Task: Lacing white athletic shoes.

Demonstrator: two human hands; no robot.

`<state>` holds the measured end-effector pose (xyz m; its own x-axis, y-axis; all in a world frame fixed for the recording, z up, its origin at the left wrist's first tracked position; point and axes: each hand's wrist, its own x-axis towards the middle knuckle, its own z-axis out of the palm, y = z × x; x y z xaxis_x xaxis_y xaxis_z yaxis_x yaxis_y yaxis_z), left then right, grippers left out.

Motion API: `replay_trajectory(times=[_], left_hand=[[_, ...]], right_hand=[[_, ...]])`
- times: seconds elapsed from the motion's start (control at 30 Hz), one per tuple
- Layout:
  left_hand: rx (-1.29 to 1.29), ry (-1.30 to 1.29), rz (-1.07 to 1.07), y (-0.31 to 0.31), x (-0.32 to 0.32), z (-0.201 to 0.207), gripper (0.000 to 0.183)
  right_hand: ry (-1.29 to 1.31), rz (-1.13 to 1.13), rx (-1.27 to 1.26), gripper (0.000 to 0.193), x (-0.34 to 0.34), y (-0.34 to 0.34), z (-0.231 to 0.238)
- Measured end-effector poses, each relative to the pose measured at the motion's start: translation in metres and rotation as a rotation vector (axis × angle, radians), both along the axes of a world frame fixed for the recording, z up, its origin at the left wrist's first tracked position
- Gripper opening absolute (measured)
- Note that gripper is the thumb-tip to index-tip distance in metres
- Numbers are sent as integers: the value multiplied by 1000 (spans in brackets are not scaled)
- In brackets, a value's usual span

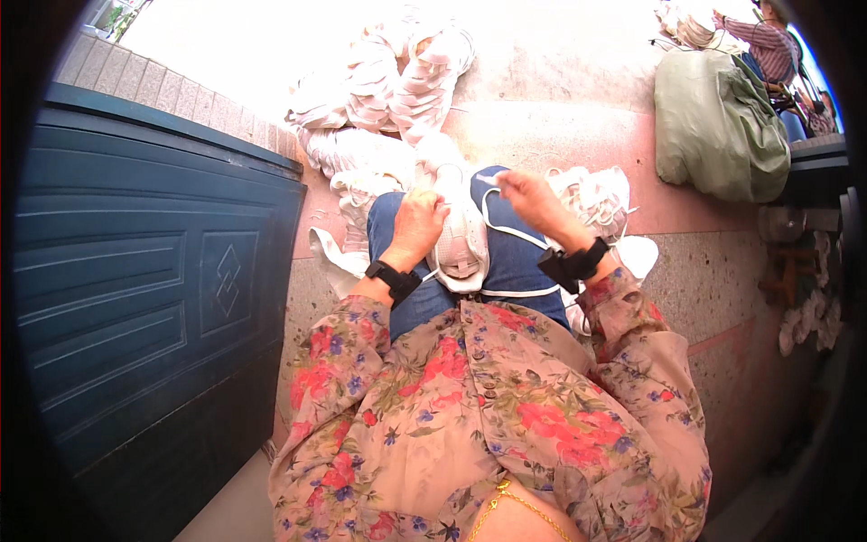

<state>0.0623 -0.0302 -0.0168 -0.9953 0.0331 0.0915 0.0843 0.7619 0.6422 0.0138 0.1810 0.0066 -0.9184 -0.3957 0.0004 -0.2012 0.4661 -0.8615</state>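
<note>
A pale sneaker (462,246) lies between my thighs, its toe toward my body. My left hand (419,224) is closed against the sneaker's left side, with the thumb on top; its fingertips are partly hidden. Above my right thigh, my right hand (536,206) pinches a white shoelace (489,210). The lace loops down across the jeans (513,257) and passes below my right wrist. Black bands sit on both wrists.
A large heap of pale shoes (388,81) lies ahead of my knees. More white laces and shoes (596,200) are piled at my right. A dark blue panelled door (163,262) stands at left. Far right are a bulging green sack (718,126) and a seated person (768,45).
</note>
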Motion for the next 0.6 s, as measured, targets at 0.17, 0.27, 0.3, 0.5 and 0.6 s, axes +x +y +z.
replay_trajectory(times=[0.17,0.27,0.3,0.5,0.6], left_hand=[[-59,-112,59,7,-9,1,16],[-84,-62,38,7,-12,-3,19],[-69,-82,68,9,-12,-4,19],[33,-273,190,14,-16,-1,19],[85,-303,224,14,-17,-3,19]], right_hand=[[-75,36,106,22,17,-23,-13],[-62,30,144,23,17,-31,-20],[-35,20,145,23,18,-32,-25],[-24,-14,221,22,20,-39,-26],[52,1,144,21,18,-38,-34]])
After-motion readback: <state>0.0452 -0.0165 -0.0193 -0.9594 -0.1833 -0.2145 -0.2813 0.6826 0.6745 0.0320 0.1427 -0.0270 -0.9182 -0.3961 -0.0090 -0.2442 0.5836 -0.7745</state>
